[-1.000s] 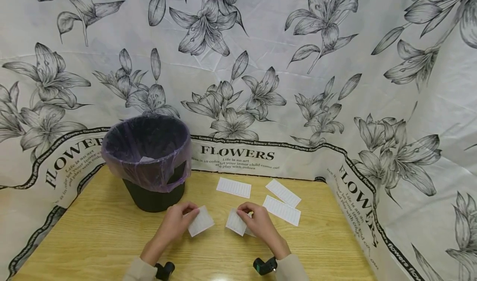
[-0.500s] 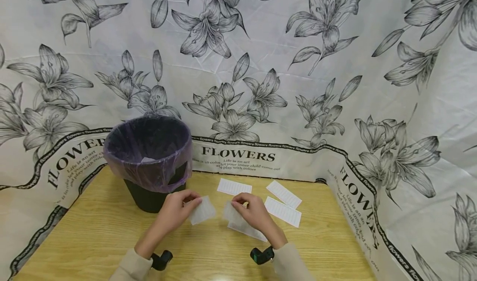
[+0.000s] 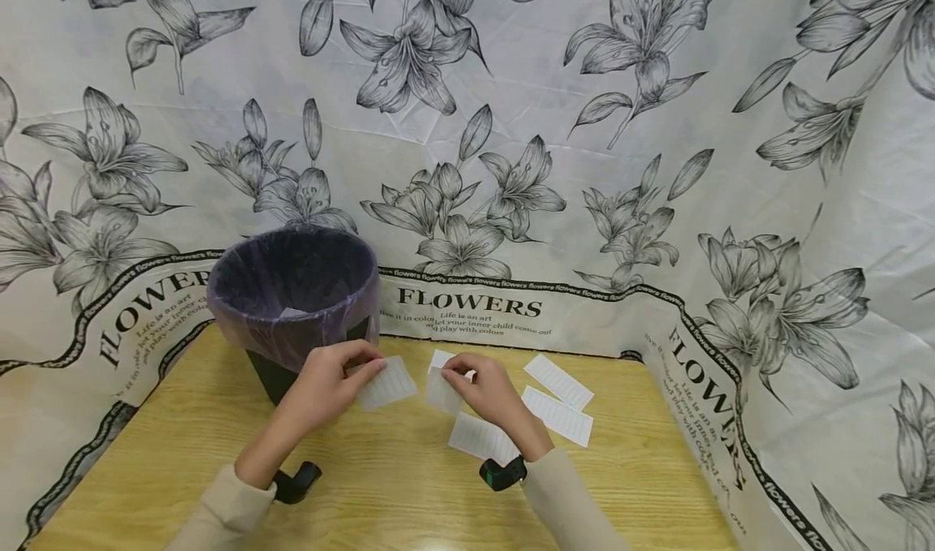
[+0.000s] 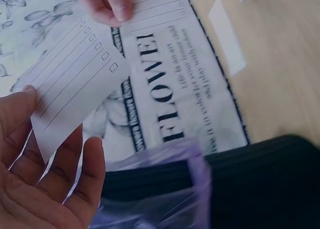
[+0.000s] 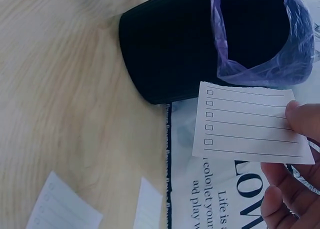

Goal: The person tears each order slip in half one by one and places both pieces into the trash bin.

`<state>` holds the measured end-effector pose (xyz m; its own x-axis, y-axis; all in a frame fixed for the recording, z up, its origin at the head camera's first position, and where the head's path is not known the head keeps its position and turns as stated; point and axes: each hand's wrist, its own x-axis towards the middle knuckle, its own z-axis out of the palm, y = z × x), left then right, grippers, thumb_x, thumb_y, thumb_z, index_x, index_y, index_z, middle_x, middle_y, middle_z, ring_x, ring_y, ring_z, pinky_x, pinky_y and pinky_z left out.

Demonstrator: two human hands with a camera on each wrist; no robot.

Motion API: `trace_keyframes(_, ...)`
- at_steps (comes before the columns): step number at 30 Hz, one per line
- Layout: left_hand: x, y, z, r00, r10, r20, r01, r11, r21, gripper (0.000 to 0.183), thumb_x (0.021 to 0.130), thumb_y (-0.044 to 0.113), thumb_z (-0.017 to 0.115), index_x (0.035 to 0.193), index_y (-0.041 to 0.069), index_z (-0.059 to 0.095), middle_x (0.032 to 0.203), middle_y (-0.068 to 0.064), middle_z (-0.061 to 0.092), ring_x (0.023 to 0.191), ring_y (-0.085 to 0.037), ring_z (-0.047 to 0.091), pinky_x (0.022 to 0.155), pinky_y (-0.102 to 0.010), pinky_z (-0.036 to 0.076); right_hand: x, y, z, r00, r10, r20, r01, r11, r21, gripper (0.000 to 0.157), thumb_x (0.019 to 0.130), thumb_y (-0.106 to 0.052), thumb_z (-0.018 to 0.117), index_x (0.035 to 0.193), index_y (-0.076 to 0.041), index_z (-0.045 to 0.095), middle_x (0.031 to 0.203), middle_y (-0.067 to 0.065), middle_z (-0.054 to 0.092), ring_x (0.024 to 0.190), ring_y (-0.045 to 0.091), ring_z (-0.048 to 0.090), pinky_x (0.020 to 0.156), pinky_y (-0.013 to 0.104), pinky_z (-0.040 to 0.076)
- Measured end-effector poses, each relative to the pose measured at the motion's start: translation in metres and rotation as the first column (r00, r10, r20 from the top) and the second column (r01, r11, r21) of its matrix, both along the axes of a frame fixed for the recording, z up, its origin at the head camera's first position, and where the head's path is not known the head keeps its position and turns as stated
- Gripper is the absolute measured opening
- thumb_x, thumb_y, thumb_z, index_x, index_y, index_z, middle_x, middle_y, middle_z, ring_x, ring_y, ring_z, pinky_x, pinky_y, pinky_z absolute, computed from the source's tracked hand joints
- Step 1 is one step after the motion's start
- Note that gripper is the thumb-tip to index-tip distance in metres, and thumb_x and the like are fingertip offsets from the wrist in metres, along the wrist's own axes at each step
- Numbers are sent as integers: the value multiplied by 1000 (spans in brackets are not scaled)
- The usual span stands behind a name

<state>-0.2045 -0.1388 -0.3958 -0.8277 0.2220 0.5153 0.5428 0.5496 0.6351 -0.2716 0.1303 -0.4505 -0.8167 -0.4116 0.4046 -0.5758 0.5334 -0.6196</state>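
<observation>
Between the thumb and fingers of my left hand (image 3: pixel 332 382) is a piece of white lined paper (image 4: pixel 75 74), with small checkboxes along one edge. My right hand (image 3: pixel 488 387) pinches a similar lined piece (image 5: pixel 245 121) by its edge. Both pieces are held above the table, side by side with a gap between them in the head view. To the left, just beyond my left hand, stands a black trash bin (image 3: pixel 266 376) lined with a purple bag (image 3: pixel 248 324). A bit of white paper (image 3: pixel 294 313) shows inside it.
A lined paper strip (image 3: pixel 478 437) lies on the wooden table (image 3: pixel 394 486) under my right wrist. Two more strips, one nearer (image 3: pixel 558 417) and one farther (image 3: pixel 558 380), lie to the right. Another strip (image 3: pixel 441 358) is partly hidden behind my right hand. Flower-printed cloth (image 3: pixel 467 210) surrounds the table.
Both hands have moved forward, away from the body, with their paper pieces, and slightly left. The strip under my right hand has come more into view.
</observation>
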Motion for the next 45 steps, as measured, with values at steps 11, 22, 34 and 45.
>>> trace_keyframes(11, -3, -25, 41, 992, -7, -124, -2, 997, -75, 5, 96, 11, 73, 98, 13, 77, 86, 2, 75, 65, -2, 61, 58, -25, 52, -16, -18, 28, 998, 56, -34, -55, 998, 23, 11, 101, -18, 69, 102, -12, 78, 94, 1, 77, 73, 11, 62, 63, 22, 48)
trace_keyframes(22, -7, -59, 76, 958, 60, -281, -105, 983, -148, 8, 94, 7, 74, 98, 14, 78, 84, 2, 76, 61, -2, 58, 54, -22, 47, -29, -47, 75, 990, 111, -90, -110, 994, 12, 14, 102, -20, 67, 106, -11, 77, 101, 4, 77, 79, 14, 65, 68, 24, 50)
trace_keyframes(34, -16, -85, 89, 938, 104, -331, -176, 965, -194, 10, 93, 6, 76, 100, 14, 78, 83, 1, 75, 61, -2, 60, 55, -18, 44, -38, -79, 118, 967, 192, -170, -180, 980, 84, 16, 103, -19, 65, 109, -10, 76, 104, 4, 76, 92, 14, 69, 79, 28, 54)
trace_keyframes(45, -19, -96, 101, 917, 88, -390, -192, 952, -237, 13, 88, 1, 79, 98, 9, 78, 82, -2, 75, 60, -5, 59, 55, -14, 40, -44, -99, 156, 959, 229, -168, -207, 968, 143, 20, 105, -21, 62, 113, -9, 76, 108, 5, 77, 99, 15, 71, 85, 23, 54)
